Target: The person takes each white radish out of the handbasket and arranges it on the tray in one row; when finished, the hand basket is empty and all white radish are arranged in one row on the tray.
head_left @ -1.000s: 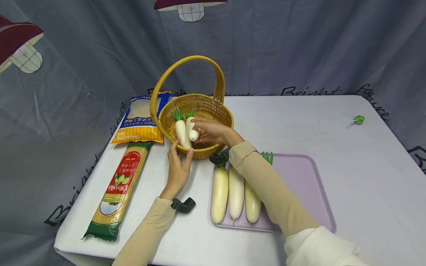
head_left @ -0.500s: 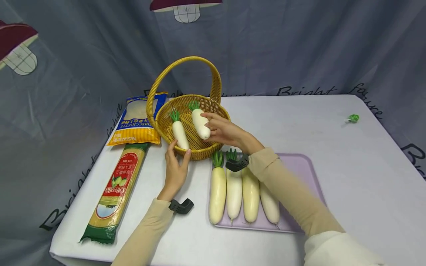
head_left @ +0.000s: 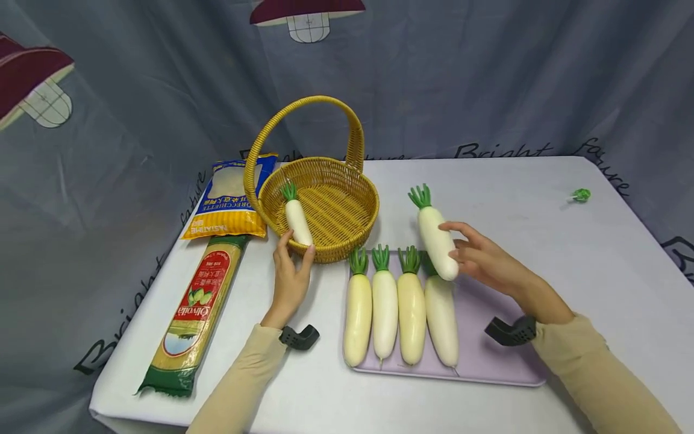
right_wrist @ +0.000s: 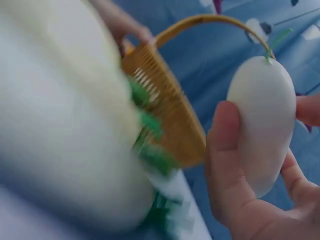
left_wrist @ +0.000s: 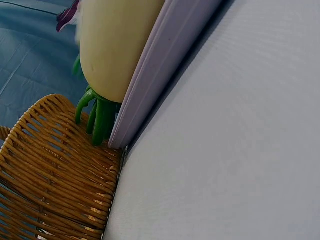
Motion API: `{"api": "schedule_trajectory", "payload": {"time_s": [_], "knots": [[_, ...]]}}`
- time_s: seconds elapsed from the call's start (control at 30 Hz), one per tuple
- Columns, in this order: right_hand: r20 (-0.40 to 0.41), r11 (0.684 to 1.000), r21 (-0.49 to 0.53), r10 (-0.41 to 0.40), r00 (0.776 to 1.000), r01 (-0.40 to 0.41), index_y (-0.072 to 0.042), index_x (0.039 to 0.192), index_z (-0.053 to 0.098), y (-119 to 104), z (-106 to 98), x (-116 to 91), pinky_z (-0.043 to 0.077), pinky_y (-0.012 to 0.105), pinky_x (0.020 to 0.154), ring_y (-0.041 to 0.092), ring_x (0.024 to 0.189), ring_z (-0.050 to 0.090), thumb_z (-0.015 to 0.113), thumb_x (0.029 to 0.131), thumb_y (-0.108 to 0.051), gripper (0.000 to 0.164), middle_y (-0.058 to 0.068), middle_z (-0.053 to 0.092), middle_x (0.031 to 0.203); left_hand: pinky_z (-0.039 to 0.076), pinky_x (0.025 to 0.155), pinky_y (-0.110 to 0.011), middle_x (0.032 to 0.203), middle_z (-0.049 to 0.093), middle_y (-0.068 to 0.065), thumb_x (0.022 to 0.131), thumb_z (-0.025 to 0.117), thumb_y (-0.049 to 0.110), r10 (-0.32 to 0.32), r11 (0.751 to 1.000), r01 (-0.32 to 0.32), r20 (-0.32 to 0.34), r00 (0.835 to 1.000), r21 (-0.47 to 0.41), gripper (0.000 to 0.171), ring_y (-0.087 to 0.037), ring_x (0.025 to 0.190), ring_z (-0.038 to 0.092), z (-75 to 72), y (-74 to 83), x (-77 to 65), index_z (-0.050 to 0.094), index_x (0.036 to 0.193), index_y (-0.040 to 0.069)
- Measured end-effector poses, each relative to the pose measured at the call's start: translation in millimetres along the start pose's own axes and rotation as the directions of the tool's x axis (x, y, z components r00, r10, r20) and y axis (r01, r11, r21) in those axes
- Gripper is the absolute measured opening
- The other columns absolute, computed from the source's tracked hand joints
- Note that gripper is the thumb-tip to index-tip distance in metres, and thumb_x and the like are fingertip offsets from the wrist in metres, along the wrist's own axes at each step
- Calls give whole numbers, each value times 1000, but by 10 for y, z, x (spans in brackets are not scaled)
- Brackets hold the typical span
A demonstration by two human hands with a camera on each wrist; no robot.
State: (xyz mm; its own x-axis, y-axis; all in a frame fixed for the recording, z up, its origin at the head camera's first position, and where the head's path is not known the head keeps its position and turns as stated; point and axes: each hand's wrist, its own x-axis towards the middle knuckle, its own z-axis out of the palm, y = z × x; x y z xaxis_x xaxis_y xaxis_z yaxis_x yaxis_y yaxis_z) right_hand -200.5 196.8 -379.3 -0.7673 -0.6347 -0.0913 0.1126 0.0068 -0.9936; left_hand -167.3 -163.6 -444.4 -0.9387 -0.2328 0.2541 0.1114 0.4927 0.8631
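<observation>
My right hand [head_left: 490,265] pinches a white radish [head_left: 437,241] with green leaves between thumb and fingers, over the upper part of the lilac tray [head_left: 488,361]. The right wrist view shows the thumb on one side of this white radish [right_wrist: 262,115] and fingers on the other. My left hand [head_left: 291,280] touches the near rim of the yellow wicker basket [head_left: 347,241], thumb and forefinger spread apart. Inside the basket, another white radish [head_left: 297,222] leans against the left side. The left wrist view catches the basket wall [left_wrist: 55,175] but not the hand.
Several larger radishes [head_left: 384,313] lie side by side on the tray's left half. Left of the basket are a blue and yellow pasta bag [head_left: 228,202] and a long spaghetti pack [head_left: 195,313]. A small green-wrapped item [head_left: 581,194] lies far right.
My right hand has lifted the white radish out of the basket and carried it right, over the tray. The other radish stays in the basket. My left hand has kept its place at the rim.
</observation>
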Motion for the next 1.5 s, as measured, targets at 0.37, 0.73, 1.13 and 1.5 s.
{"api": "schedule_trajectory", "payload": {"time_s": [0.37,0.73,1.13,1.5], "knots": [[-80,924,-369,71,994,-95,-11,128,31,416,61,-684,46,23,65,8,73,57,57,86,-9,49,22,35,111,31,106,-47,137,25,-22,91,47,44,-9,1000,9,-9,1000,10,60,-34,126,33,-32,-1,-18,21,139,21],[-23,847,-529,48,999,-53,-12,123,33,405,237,-891,40,23,54,5,68,50,64,84,-18,50,10,42,90,29,107,-47,140,22,-20,91,46,44,7,1000,-7,6,1000,-11,61,-34,128,32,-3,12,0,20,140,19],[46,728,-686,29,999,10,-16,123,38,277,293,-902,40,20,58,3,73,45,61,86,-27,45,3,46,89,30,107,-47,139,22,-22,91,46,45,1,1000,-1,1,1000,-5,60,-35,128,33,7,19,-8,20,140,21],[-24,389,-920,78,997,-52,-23,132,44,-25,376,-919,48,42,84,20,108,54,49,87,-53,54,7,50,124,30,106,-48,138,23,-22,91,46,46,-4,1000,4,5,1000,-10,61,-36,128,32,16,36,-19,20,140,20]]}}
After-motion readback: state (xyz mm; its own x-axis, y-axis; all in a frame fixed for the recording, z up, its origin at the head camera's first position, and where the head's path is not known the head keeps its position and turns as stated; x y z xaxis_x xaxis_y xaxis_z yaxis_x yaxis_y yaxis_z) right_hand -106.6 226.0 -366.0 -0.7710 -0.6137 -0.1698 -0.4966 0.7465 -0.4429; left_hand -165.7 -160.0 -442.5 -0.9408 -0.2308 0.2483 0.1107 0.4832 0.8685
